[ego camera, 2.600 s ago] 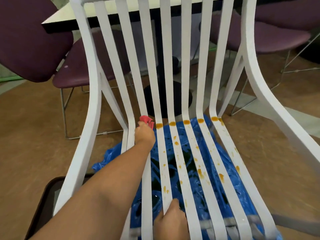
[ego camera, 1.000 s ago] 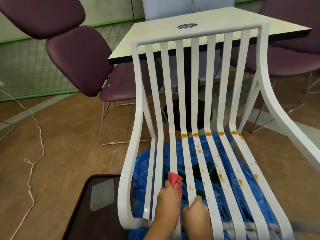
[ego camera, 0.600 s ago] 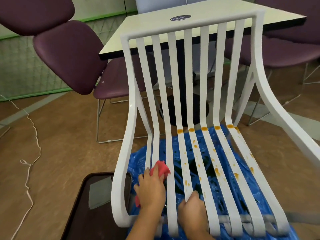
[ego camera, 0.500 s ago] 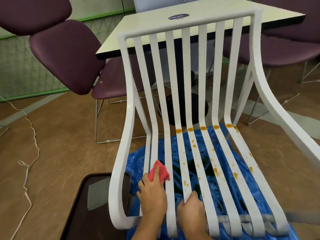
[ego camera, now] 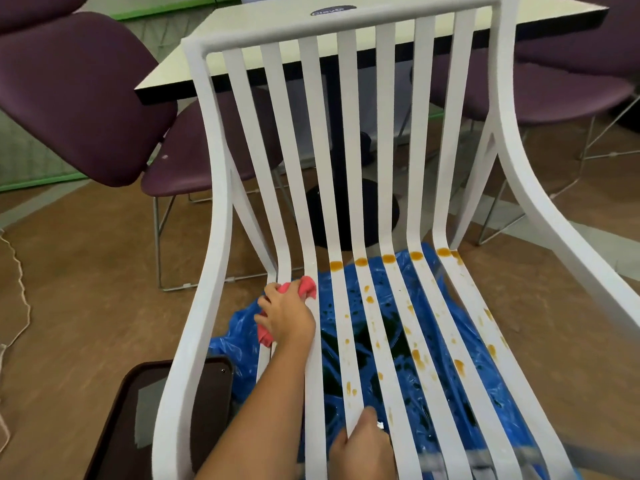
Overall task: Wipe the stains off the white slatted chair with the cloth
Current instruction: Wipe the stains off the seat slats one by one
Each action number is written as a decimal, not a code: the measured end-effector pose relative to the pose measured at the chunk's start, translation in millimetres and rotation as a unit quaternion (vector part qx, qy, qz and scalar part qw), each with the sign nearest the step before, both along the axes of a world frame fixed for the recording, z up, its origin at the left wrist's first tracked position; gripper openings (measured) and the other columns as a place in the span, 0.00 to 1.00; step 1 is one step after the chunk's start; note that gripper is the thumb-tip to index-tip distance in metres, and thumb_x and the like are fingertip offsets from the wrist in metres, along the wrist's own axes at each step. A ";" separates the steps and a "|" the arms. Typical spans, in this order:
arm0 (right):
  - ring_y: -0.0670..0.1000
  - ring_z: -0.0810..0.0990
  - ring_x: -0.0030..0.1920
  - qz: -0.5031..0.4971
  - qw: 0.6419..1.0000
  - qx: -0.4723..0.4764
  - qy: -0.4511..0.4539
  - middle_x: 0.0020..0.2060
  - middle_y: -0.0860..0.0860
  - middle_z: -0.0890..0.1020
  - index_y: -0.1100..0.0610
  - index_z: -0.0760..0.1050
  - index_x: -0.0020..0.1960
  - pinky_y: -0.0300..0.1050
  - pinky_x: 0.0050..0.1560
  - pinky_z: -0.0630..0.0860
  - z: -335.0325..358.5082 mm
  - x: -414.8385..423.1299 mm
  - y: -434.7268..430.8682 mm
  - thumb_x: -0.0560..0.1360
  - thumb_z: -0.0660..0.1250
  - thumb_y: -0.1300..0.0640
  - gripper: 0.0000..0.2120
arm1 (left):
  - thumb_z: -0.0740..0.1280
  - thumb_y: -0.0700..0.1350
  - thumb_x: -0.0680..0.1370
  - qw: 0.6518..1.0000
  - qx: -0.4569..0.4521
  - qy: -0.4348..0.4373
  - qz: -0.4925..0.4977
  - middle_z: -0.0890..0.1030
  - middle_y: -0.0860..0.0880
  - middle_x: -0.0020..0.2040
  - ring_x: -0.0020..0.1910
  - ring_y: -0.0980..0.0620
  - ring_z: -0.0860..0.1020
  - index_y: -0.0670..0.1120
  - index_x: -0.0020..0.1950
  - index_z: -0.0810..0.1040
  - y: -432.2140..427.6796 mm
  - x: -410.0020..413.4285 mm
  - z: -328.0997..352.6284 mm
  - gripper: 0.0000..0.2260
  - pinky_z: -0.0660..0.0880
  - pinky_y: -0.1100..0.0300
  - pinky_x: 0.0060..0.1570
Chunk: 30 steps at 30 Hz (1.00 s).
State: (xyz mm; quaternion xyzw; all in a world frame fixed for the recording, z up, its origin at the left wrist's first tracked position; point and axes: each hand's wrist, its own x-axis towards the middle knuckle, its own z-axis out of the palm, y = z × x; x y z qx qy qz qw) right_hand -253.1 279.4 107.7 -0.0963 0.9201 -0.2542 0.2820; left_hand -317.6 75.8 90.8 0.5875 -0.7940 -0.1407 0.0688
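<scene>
Left hand [ego camera: 285,318] grips the pink cloth [ego camera: 304,287], pressed on the leftmost seat slats of the white chair [ego camera: 346,133], just short of the bend where seat turns up into backrest. Right hand [ego camera: 363,448] is clenched on a slat at the near seat edge, apparently steadying the frame. The two left slats look clean under and beyond the cloth; orange stains [ego camera: 360,262] run in a row along the bend on the slats to the right, with scattered drips [ego camera: 419,362] down the seat. Risks, as judged: the cloth is small and bunched, so a loaded fold may smear orange onto cleaned slats; strokes along a narrow slat can slip into a gap and miss the slat edges; the bend is an awkward curve, so blots there may get only partial contact; hard pushing away from the body could shift the chair if the right hand lets go. A blue plastic sheet [ego camera: 398,341] lies under the seat on a brown floor [ego camera: 86,271]; wet dark patches show on it. A dark tray [ego camera: 121,427] sits near left. Far side: a pale bench [ego camera: 242,32] on a black pedestal, purple chairs [ego camera: 86,98] around it.
</scene>
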 end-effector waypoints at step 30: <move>0.50 0.81 0.39 -0.010 0.999 -0.031 -0.009 0.37 0.48 0.78 0.53 0.67 0.49 0.45 0.43 0.79 6.7 7.8 8.0 0.79 0.62 0.54 0.04 | 0.65 0.51 0.79 0.984 0.013 0.065 -0.168 0.68 0.57 0.60 0.65 0.52 0.66 0.64 0.59 0.72 72.2 79.3 13.3 0.11 0.56 0.43 0.71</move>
